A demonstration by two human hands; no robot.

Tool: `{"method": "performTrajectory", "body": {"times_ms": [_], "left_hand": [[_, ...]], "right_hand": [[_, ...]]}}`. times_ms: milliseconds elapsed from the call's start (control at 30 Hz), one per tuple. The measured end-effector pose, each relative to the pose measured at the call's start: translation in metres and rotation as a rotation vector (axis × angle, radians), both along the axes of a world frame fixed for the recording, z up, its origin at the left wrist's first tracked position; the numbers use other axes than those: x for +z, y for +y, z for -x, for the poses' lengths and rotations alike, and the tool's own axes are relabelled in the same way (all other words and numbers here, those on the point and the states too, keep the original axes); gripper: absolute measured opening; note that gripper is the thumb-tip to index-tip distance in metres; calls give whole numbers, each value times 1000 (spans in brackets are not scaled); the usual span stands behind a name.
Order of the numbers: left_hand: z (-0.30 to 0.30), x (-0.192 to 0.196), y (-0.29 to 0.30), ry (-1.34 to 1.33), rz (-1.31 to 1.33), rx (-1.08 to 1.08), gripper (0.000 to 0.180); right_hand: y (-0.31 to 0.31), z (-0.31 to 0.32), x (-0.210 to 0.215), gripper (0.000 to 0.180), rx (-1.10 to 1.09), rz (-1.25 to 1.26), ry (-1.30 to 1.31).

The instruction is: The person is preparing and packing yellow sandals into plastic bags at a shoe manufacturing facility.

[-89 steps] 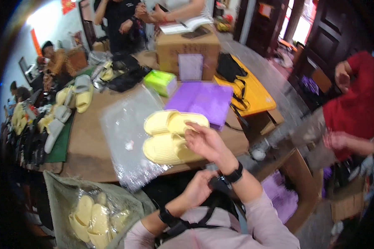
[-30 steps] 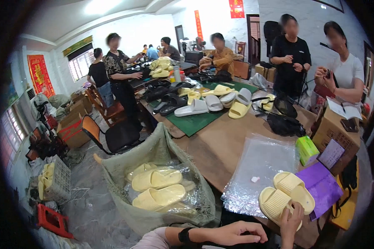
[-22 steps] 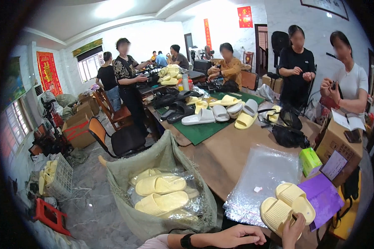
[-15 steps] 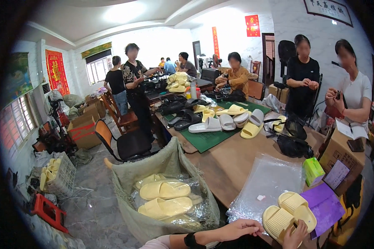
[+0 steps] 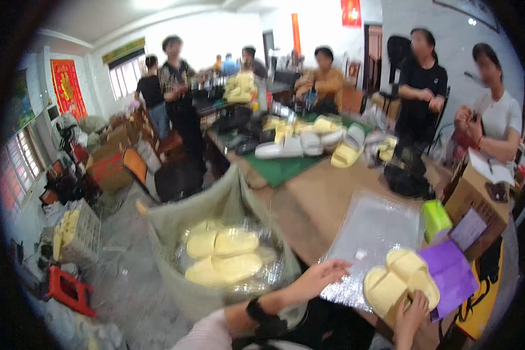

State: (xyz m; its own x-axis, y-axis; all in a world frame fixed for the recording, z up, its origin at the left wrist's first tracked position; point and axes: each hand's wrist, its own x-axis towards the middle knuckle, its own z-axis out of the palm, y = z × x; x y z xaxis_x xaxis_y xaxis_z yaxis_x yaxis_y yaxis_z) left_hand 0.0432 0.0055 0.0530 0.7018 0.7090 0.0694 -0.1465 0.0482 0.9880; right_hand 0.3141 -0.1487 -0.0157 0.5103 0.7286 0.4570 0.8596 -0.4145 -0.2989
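Note:
A pair of pale yellow slippers (image 5: 394, 280) lies at the near right of the table, one overlapping the other. My right hand (image 5: 412, 312) is at their near edge, its fingers curled; a small dark spot shows between them, too blurred to name. To the left, my left hand (image 5: 324, 276) is stretched out with nothing in it, by the near edge of a stack of clear plastic bags (image 5: 379, 224). A small white scrap (image 5: 360, 255) lies on the bags. Next to the slippers is a purple sheet (image 5: 449, 277).
At my left stands an open woven sack (image 5: 169, 233) with bagged yellow slippers (image 5: 224, 268). Grey and yellow slippers (image 5: 297, 146) lie on a green mat (image 5: 280, 169). A green box (image 5: 436, 220) and a carton (image 5: 478, 216) stand at right. Several people are around the table.
My left hand has moved a little left and up, its fingers straighter. My right hand stays at the slippers. The whole view has shifted and blurred slightly.

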Motion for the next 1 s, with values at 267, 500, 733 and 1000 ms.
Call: {"method": "performTrajectory", "body": {"times_ms": [267,500,733,1000], "left_hand": [[-12,-72,-1,308,-753,59,41],[-43,-117,-8,752,-1225,-66,57],[-45,-132,-15,727,-1273,-38,59],[-43,-123,-12,744,-1226,-59,53]], "right_hand": [[1,1,-4,36,71,108,-62],[29,-4,-20,48,41,-17,-12],[30,-10,-28,33,38,-97,-33],[-13,23,14,37,210,-80,44]]}}
